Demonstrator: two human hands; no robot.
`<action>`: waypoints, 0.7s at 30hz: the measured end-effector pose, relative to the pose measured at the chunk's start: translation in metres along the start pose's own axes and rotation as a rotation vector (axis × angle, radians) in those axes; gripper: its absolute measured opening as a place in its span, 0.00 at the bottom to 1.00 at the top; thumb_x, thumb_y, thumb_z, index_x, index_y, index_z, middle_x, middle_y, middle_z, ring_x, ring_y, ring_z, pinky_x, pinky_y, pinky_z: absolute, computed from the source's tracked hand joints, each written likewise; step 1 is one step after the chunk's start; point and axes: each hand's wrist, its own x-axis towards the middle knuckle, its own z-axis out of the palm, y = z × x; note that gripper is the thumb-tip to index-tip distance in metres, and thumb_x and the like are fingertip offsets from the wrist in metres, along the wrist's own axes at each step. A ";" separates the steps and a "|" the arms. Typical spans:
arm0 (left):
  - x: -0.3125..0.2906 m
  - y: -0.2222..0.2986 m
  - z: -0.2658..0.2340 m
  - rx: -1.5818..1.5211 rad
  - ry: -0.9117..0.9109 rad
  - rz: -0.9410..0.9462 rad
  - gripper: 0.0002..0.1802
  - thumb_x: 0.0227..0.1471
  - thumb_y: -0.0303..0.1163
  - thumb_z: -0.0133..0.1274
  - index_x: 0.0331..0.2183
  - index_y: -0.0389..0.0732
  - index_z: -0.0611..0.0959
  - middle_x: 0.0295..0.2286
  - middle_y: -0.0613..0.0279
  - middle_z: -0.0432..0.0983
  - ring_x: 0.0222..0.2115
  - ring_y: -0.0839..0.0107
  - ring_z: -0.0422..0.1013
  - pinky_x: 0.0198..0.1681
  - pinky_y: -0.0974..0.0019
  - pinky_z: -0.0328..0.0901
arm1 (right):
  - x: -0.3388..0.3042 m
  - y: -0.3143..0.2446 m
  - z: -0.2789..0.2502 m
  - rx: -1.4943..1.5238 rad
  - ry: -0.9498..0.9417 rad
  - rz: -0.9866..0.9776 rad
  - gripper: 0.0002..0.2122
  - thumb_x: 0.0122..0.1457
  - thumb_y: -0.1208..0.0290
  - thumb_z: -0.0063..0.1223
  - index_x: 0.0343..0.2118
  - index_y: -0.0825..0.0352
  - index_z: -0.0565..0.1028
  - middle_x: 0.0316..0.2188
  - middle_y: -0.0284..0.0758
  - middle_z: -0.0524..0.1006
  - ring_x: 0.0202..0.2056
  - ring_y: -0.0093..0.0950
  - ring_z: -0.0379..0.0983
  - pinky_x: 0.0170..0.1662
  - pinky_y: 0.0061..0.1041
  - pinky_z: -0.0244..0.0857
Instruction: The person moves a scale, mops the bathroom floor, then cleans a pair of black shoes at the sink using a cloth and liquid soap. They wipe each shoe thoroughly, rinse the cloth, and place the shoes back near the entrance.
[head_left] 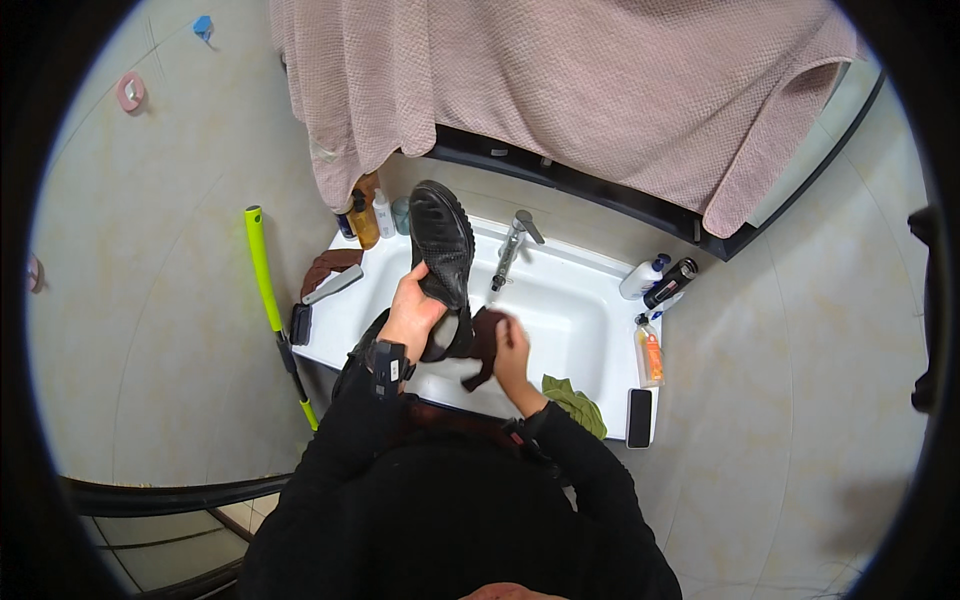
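Note:
My left hand (410,318) is closed on a black shoe (441,240), held up over the left part of the white sink (590,345) with its toe pointing away from me. The ridged edge of its sole faces right. Just right of the shoe, my right hand (513,358) grips a dark brown cloth (485,345), which hangs over the basin. More black material shows below and left of my left wrist; I cannot tell whether it belongs to the same shoe. Behind my hands stands a chrome faucet (515,245).
Several bottles (383,215) stand at the back left, beside a brown cloth (330,268) and a grey-handled tool (334,285). On the right are a pump bottle (643,278), a black bottle (671,284) and a phone (639,418). A green cloth (575,405) lies on the front rim. A pink towel (600,90) hangs above.

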 end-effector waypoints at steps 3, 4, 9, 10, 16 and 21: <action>-0.003 -0.002 0.006 -0.034 -0.003 -0.038 0.18 0.58 0.33 0.36 0.44 0.32 0.73 0.43 0.50 0.73 0.44 0.55 0.69 0.51 0.52 0.62 | 0.031 -0.043 0.007 0.625 0.071 -0.204 0.12 0.65 0.69 0.37 0.43 0.71 0.69 0.38 0.37 0.75 0.39 0.26 0.72 0.45 0.24 0.65; -0.005 -0.009 0.007 -0.017 0.039 -0.048 0.18 0.58 0.33 0.36 0.44 0.33 0.74 0.43 0.50 0.73 0.43 0.55 0.70 0.51 0.52 0.62 | 0.043 -0.063 0.016 0.933 0.015 -0.197 0.11 0.65 0.72 0.38 0.45 0.72 0.69 0.42 0.39 0.73 0.43 0.26 0.70 0.49 0.25 0.63; -0.017 -0.040 0.008 0.149 -0.094 -0.122 0.19 0.56 0.31 0.35 0.47 0.35 0.71 0.46 0.51 0.70 0.48 0.58 0.67 0.54 0.54 0.59 | 0.079 -0.107 0.018 -0.266 -0.107 -0.914 0.19 0.51 0.83 0.50 0.48 0.68 0.70 0.51 0.41 0.68 0.51 0.41 0.65 0.53 0.29 0.59; -0.016 -0.037 0.007 0.117 -0.089 -0.074 0.19 0.56 0.30 0.34 0.46 0.33 0.72 0.45 0.50 0.71 0.47 0.57 0.67 0.54 0.54 0.60 | 0.070 -0.097 0.019 -0.324 -0.136 -0.885 0.19 0.50 0.83 0.51 0.47 0.68 0.71 0.52 0.42 0.68 0.52 0.43 0.63 0.52 0.31 0.60; -0.005 0.013 0.004 0.012 -0.308 -0.106 0.18 0.56 0.32 0.36 0.40 0.31 0.76 0.40 0.48 0.74 0.40 0.54 0.71 0.48 0.53 0.65 | 0.000 -0.017 0.012 -0.129 -0.045 -0.158 0.13 0.58 0.81 0.46 0.46 0.69 0.72 0.42 0.37 0.74 0.41 0.21 0.70 0.41 0.15 0.62; -0.012 -0.009 0.014 0.022 -0.161 -0.109 0.18 0.57 0.32 0.36 0.41 0.33 0.75 0.40 0.51 0.74 0.41 0.55 0.71 0.48 0.51 0.64 | 0.057 -0.078 0.008 0.266 0.080 -0.520 0.13 0.55 0.80 0.49 0.44 0.68 0.73 0.41 0.38 0.74 0.43 0.29 0.70 0.46 0.25 0.64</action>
